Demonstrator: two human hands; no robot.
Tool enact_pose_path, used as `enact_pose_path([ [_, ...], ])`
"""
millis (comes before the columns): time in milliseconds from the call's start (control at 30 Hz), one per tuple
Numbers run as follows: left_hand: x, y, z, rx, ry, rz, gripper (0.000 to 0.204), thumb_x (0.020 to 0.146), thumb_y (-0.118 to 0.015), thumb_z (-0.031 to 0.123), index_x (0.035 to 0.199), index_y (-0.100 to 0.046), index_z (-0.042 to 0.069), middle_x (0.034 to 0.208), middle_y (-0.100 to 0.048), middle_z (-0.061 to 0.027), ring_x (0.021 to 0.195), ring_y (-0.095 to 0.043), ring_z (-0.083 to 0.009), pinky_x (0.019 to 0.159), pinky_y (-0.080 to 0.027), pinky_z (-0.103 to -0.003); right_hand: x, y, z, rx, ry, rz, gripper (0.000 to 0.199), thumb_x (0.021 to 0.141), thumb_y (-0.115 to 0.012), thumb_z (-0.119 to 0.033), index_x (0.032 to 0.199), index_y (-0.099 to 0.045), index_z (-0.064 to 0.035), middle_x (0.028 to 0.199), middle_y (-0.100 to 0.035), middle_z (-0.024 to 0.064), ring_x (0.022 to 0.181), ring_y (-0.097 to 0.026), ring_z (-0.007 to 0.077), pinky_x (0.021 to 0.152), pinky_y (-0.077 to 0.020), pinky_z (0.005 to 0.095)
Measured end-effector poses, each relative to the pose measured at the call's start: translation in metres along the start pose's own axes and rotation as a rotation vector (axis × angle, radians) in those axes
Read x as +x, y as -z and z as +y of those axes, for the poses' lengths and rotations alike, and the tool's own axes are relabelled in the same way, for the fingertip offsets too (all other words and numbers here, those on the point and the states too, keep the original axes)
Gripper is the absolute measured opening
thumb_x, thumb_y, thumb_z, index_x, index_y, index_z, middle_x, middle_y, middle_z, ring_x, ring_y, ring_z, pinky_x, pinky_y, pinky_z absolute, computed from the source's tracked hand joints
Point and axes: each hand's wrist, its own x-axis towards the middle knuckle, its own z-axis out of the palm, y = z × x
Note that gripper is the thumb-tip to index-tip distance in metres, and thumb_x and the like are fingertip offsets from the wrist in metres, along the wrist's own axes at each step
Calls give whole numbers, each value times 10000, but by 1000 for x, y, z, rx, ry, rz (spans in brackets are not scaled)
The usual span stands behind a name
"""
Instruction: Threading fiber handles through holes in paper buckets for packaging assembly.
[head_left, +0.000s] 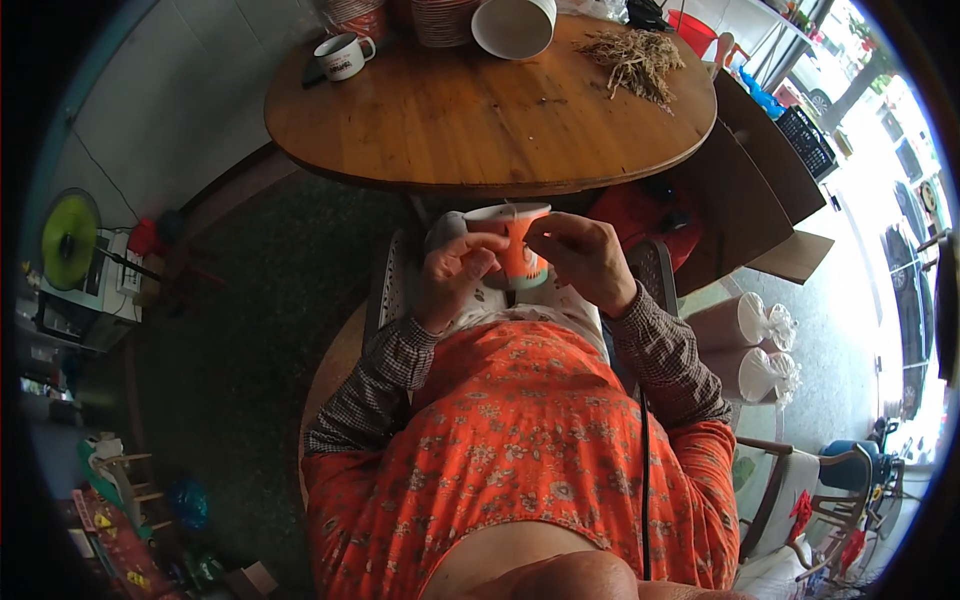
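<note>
An orange and white paper bucket stands between my knees, its rim up, just beyond my fingers. My left hand is at the bucket's left side, index finger curled toward the thumb in a loose pinch. Whatever lies between those fingers is too small to make out. On the other side, my right hand has its thumb and fingertips pressed together in front of the bucket's upper right wall. Any item in that pinch is hidden. A thin strand seems to rise at the rim, but it is too fine to be sure.
Ahead is a wooden table with a white mug, stacked paper buckets, a white bucket on its side and dry stalks. Cardboard and bagged bucket stacks are right; a green fan is left.
</note>
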Motion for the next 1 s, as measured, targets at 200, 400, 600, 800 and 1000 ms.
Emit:
enact_pose_path([
  [200,-4,-21,42,-89,83,-30,278,928,-613,104,1175,-597,-22,953,-654,-54,803,-595,-81,747,-495,-224,-5,-10,7,-172,117,-16,109,893,-636,-59,974,-662,10,800,-663,17,734,-607,72,672,-504,229],
  [400,-9,-4,40,-43,371,-261,177,928,-635,157,949,-658,-17,780,-651,-23,663,-579,-64,603,-472,-198,-22,1,-13,-219,124,66,67,870,-635,-17,933,-647,4,817,-654,25,774,-589,58,681,-480,225],
  [600,-18,-5,63,63,242,-221,186,909,-667,172,920,-663,-14,776,-644,-13,717,-562,-35,631,-468,-192,-62,34,-32,-348,-25,-229,133,864,-655,-67,990,-632,-28,739,-627,32,653,-563,50,585,-459,229],
  [800,-34,-42,85,452,-120,-282,109,830,-710,72,892,-672,-9,795,-683,-88,732,-654,-145,667,-514,-271,-69,26,-44,-240,-223,-188,403,835,-670,-13,1207,-516,-21,1060,-618,90,741,-669,123,580,-537,250],
  [1000,-34,-47,87,671,-298,-167,111,808,-723,89,848,-657,10,759,-652,-125,704,-664,-241,612,-510,-324,-58,-5,-18,250,-317,-273,223,873,-615,31,1064,-502,10,907,-654,116,714,-668,161,622,-561,264],
])
